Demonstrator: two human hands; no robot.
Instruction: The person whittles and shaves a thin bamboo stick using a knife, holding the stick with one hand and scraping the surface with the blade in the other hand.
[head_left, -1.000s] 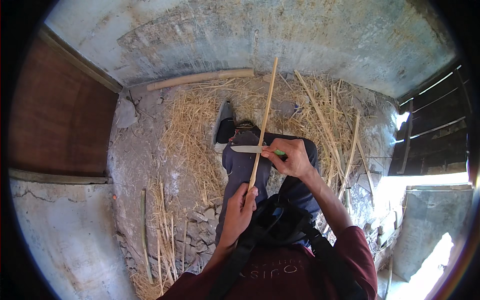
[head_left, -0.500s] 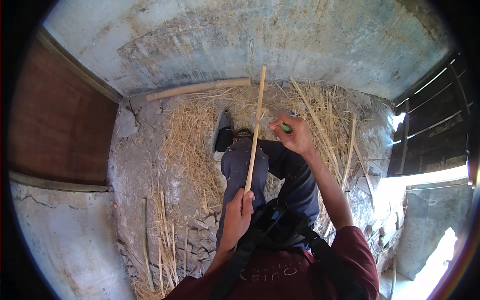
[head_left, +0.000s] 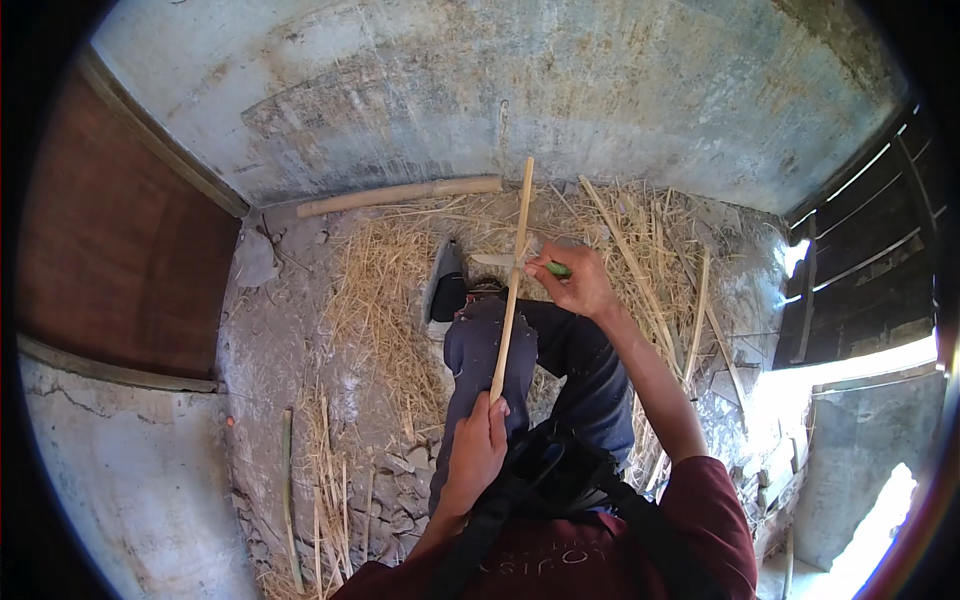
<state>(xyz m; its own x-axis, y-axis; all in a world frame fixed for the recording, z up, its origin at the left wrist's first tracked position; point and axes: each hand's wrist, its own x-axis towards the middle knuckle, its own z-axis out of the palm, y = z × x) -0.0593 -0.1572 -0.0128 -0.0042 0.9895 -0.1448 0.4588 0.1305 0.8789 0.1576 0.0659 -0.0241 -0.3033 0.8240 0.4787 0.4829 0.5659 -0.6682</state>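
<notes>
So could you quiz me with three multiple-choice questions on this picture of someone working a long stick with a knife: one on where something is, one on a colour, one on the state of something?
1. Where does the thick pole lie?
A. On the ground along the foot of the wall
B. Across the person's lap
C. Propped upright against the dark wooden wall

2. What colour is the handle of the knife?
A. Red
B. Green
C. Black

3. How is the thin stick held?
A. Lying loose on the straw
B. Gripped at its near end by the left hand, with the blade laid across it
C. Clamped under a foot

Answers:
1 A, it rests flat where ground and grey wall meet.
2 B, green shows beside the right hand.
3 B, the left hand closes on the lower end and the blade crosses the stick higher up.
</notes>
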